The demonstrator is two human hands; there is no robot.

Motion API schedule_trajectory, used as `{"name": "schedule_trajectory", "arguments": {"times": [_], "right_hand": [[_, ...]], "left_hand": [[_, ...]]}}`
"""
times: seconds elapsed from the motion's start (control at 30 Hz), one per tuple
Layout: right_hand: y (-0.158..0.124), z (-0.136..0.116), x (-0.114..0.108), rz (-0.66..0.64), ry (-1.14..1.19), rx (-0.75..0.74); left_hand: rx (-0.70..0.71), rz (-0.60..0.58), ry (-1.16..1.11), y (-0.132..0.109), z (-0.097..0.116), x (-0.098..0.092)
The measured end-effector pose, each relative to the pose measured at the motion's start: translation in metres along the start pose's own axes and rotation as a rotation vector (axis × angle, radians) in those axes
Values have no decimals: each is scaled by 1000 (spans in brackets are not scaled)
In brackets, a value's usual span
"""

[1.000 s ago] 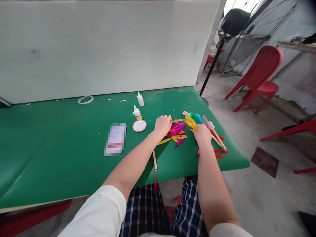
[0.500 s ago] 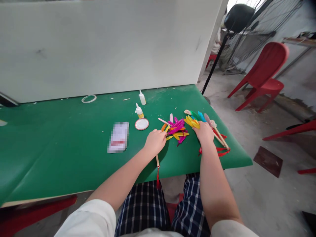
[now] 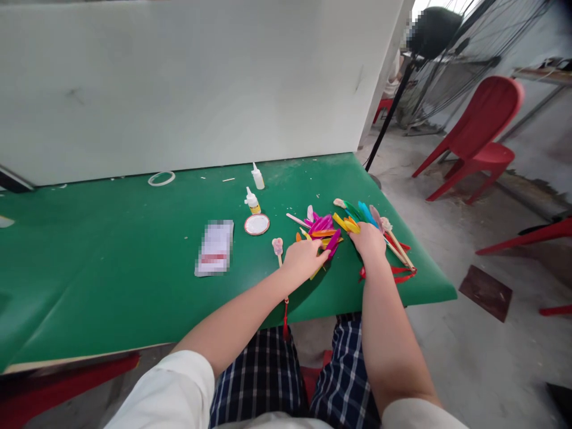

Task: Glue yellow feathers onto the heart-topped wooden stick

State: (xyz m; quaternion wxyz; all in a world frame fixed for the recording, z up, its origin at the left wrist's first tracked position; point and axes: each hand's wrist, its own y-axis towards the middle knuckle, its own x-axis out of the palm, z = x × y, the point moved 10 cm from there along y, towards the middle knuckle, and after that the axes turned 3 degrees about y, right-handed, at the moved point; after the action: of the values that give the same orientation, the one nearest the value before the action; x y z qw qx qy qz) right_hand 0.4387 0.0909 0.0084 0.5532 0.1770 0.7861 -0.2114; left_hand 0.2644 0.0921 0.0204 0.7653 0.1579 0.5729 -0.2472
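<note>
My left hand (image 3: 304, 257) reaches over a loose pile of magenta feathers (image 3: 320, 224), orange and yellow ones among them. Its thumb and fingers are closed on a magenta feather (image 3: 333, 239) at the pile's near right side. Beneath that wrist lies a wooden stick (image 3: 280, 260) with a pale pink top and a red tassel (image 3: 286, 325) hanging over the table edge. My right hand (image 3: 369, 241) is closed round a few yellow feathers (image 3: 343, 223); its fingertips are partly hidden. Beyond it are green feathers (image 3: 355, 210), blue feathers (image 3: 366, 211) and more wooden sticks (image 3: 401, 249) with red cords.
On the green table (image 3: 134, 262) stand two small glue bottles (image 3: 252, 201), a round white lid (image 3: 257, 224) and a blurred white packet (image 3: 217, 247). A tape ring (image 3: 161, 179) lies near the white wall panel (image 3: 192, 83). Red chairs (image 3: 485, 128) stand at right.
My left hand has moved right, off the stick's top and onto the feather pile, uncovering the pink top. My right hand stays nearly in place; fewer yellow feathers show at its fingers.
</note>
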Motion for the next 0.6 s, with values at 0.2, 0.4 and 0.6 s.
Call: {"name": "schedule_trajectory", "arguments": {"times": [0.2,0.4,0.6], "right_hand": [[0,-5,4,3,-25,-28],[1,4,-12,68,305,-57],[-6,4,-12,13,918,-47]], "left_hand": [[-37,-15,102,17,2,1],[-76,32,31,31,-30,-24],[-93,129,104,33,-48,-43]]}}
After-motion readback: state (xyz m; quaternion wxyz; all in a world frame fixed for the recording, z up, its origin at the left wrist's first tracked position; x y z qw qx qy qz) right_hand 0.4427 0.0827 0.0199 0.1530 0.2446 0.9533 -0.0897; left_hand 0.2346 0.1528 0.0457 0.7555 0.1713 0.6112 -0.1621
